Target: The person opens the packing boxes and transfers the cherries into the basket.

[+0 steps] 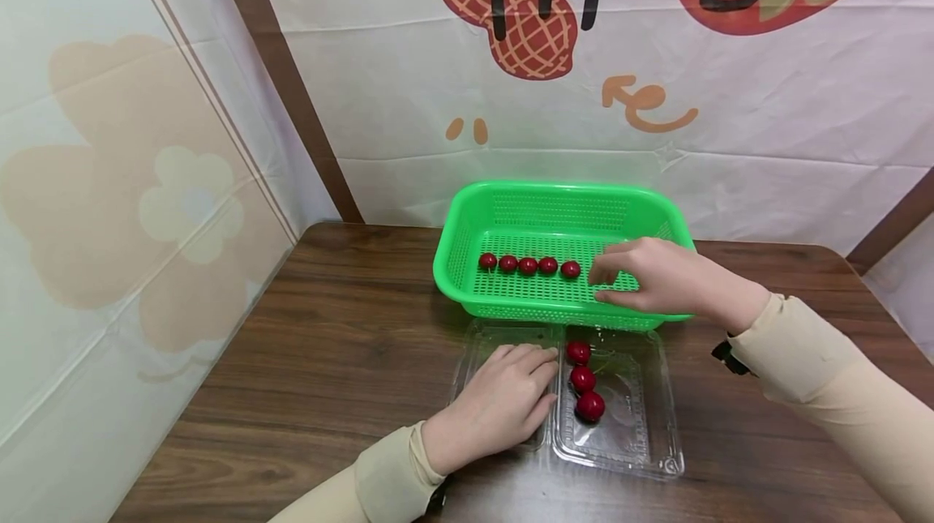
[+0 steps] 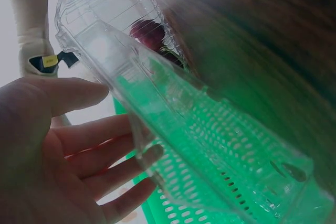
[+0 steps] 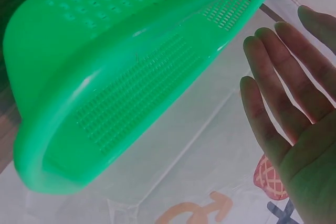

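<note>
A green plastic basket (image 1: 565,308) holds several red cherries (image 1: 528,266) in a row across its perforated floor. In front of it lies a clear plastic clamshell box (image 1: 657,426), opened flat; three cherries (image 1: 583,379) line the inner side of its right half. My left hand (image 1: 503,401) rests over the left half near the middle fold. In the left wrist view its fingers (image 2: 97,135) are fairly straight and touch the plastic edge. My right hand (image 1: 649,276) hovers over the basket's right end, fingers spread from the thumb, holding nothing, just right of the row.
The brown wooden table (image 1: 328,361) carries everything. A printed cloth backdrop (image 1: 387,101) hangs right behind the basket, and another light cloth (image 1: 109,223) borders the table on the left. The basket's raised rim stands between box and basket floor.
</note>
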Tool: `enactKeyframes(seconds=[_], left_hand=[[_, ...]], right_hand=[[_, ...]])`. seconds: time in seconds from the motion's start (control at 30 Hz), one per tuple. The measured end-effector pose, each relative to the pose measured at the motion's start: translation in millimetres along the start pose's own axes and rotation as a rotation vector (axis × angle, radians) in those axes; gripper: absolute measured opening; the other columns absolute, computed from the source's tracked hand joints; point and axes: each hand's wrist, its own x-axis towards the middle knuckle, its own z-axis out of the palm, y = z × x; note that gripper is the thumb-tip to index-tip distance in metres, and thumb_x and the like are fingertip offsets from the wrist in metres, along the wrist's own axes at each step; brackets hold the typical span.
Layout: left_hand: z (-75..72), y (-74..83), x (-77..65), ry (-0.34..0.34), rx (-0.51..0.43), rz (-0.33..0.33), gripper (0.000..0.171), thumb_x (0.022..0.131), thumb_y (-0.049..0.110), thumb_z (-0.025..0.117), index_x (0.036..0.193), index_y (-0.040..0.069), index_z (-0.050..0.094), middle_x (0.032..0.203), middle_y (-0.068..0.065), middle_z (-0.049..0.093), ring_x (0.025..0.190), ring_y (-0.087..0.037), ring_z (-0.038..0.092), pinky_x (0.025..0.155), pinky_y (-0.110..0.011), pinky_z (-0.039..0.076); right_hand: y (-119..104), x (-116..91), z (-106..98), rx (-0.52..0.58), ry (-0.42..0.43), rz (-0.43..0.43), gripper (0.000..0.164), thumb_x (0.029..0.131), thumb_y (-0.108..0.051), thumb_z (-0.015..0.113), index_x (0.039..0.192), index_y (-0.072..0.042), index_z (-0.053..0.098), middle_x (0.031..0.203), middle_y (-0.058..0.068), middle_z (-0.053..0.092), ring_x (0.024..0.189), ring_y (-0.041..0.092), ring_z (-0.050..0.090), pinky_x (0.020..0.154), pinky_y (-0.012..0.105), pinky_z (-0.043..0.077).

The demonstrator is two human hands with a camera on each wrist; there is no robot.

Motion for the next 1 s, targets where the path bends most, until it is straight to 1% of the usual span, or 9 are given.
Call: enactKeyframes(seconds=[0.13, 0.37, 0.63, 0.77, 1.0], left_hand=[[0.5, -0.2, -0.4, 0.005, 0.004, 0.003, 0.032, 0.086, 0.03, 0.057, 0.107, 0.008, 0.066, 0.117, -0.005, 0.064, 0.109, -0.019, 0.053, 0.088, -0.034, 0.045], [-0.2, 0.2, -0.8, -0.002, 0.003, 0.0, 0.032, 0.086, 0.031, 0.056, 0.107, 0.008, 0.066, 0.118, -0.005, 0.063, 0.11, -0.02, 0.053, 0.089, -0.034, 0.045], [-0.9, 0.7, -1.2, 0.002, -0.001, -0.001, 0.032, 0.086, 0.03, 0.056, 0.107, 0.008, 0.066, 0.117, -0.005, 0.063, 0.11, -0.019, 0.053, 0.089, -0.034, 0.045], [-1.2, 1.3, -1.0, 0.001, -0.002, -0.003, 0.033, 0.086, 0.031, 0.056, 0.107, 0.008, 0.066, 0.118, -0.005, 0.063, 0.11, -0.019, 0.053, 0.089, -0.034, 0.045], [-1.4, 1.1, -0.3, 0.006, -0.005, -0.001, 0.032, 0.086, 0.03, 0.056, 0.107, 0.008, 0.066, 0.117, -0.005, 0.063, 0.11, -0.019, 0.053, 0.088, -0.034, 0.045]], right_hand=[[-3.1, -5.4, 1.8, -0.007, 0.017, -0.023, 0.007, 0.081, -0.025, 0.067, 0.088, -0.022, 0.066, 0.084, -0.009, 0.066, 0.076, 0.003, 0.06, 0.065, 0.03, 0.054], [-10.1, -14.2, 5.0, 0.007, 0.028, -0.064, 0.009, 0.081, -0.021, 0.067, 0.089, -0.017, 0.068, 0.084, -0.006, 0.066, 0.075, 0.006, 0.061, 0.064, 0.031, 0.053], [-19.5, -24.0, 12.4, 0.014, 0.057, -0.106, 0.009, 0.079, -0.02, 0.069, 0.087, -0.017, 0.067, 0.083, -0.008, 0.065, 0.074, 0.005, 0.061, 0.063, 0.03, 0.054], [-23.6, -29.0, 15.8, 0.008, 0.062, -0.102, 0.011, 0.077, -0.022, 0.07, 0.087, -0.018, 0.066, 0.083, -0.009, 0.064, 0.074, 0.004, 0.059, 0.062, 0.029, 0.053], [-28.4, -35.5, 20.9, 0.001, 0.044, -0.068, 0.012, 0.077, -0.024, 0.07, 0.088, -0.02, 0.066, 0.084, -0.009, 0.064, 0.074, 0.004, 0.059, 0.062, 0.028, 0.053]])
